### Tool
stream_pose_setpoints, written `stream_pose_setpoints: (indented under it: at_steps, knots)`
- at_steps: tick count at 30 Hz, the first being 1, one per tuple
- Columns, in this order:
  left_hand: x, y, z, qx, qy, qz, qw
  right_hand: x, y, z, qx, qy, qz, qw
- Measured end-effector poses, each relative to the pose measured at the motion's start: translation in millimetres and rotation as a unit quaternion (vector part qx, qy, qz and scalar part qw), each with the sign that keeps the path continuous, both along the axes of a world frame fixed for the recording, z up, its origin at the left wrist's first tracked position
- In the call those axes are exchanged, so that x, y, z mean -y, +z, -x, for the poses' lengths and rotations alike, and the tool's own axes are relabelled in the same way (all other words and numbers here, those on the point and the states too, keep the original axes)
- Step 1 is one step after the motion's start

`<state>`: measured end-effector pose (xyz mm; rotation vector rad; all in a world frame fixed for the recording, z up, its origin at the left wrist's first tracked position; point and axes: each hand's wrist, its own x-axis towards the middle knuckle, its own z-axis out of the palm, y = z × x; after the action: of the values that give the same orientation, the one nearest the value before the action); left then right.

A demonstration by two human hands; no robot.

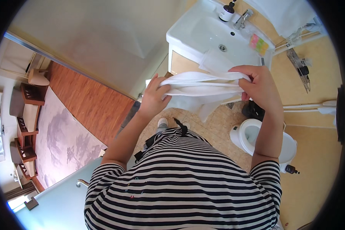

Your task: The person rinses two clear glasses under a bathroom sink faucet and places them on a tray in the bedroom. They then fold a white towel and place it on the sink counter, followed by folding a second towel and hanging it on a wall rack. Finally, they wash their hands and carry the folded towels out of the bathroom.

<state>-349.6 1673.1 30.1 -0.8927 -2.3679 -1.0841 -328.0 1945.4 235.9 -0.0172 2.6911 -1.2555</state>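
Note:
A thin white cloth (203,91) is stretched in loose folds between my two hands, in front of the washbasin's cabinet. My left hand (154,96) grips its left end, with the fingers closed over the folds. At the other end, my right hand (260,85) pinches the gathered edge between thumb and fingers. Part of the cloth hangs below the stretched folds, and another part reaches up by the front rim of the white washbasin (182,32). Exactly what kind of cloth it is, I cannot tell.
A soap pump bottle (226,13), a chrome tap (243,20) and a pink, green and yellow sponge-like item (258,44) are at the basin. To the right are a dark bin bag (253,111) and a toilet (235,138). A glass door (61,203) stands at lower left.

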Motion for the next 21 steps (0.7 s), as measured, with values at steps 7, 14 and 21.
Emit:
stream_pose_setpoints:
  at_steps: [7,14,21]
  knots:
    - [25,24,-22,0.069,-0.092,0.08,0.99,-27,2,1,0.017,-0.02,-0.027,0.999]
    - [79,155,-7,0.166,-0.228,0.015,0.959,-102,36,-16,0.028,0.122,0.013,0.992]
    - [88,145,93,0.387,-0.084,-0.389,0.831,-35,-78,61,0.227,-0.104,0.615,0.748]
